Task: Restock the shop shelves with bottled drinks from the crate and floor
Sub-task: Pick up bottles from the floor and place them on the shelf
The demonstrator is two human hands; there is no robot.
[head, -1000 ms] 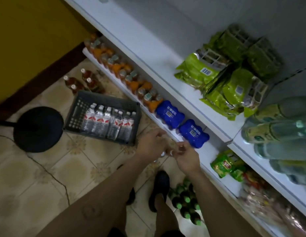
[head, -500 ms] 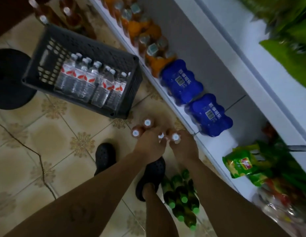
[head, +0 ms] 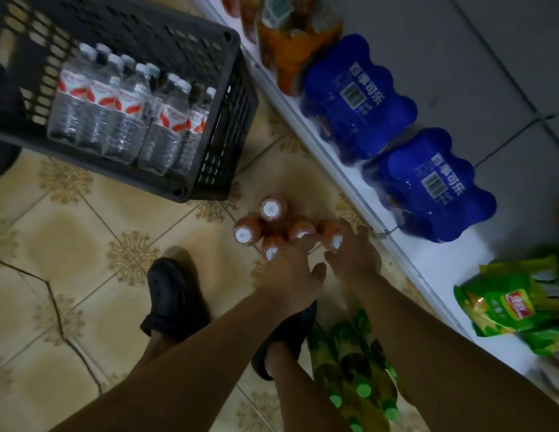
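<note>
Five red-brown bottles [head: 273, 213] with white caps stand clustered on the tiled floor [head: 85, 244], between the crate [head: 209, 126] and the bottom shelf [head: 443, 257]. Your left hand [head: 290, 275] reaches down over the two nearest caps, fingers touching them; motion blur, so you cannot tell whether they curl round a neck. Your right hand [head: 354, 257] pinches the rightmost bottle [head: 329, 232] at the neck, thumb on one side and fingers on the other. The crate holds upright water bottles [head: 128, 113]. Two blue multipacks [head: 356, 98] sit on the shelf. Green-capped bottles [head: 350, 363] stand by your right foot.
</note>
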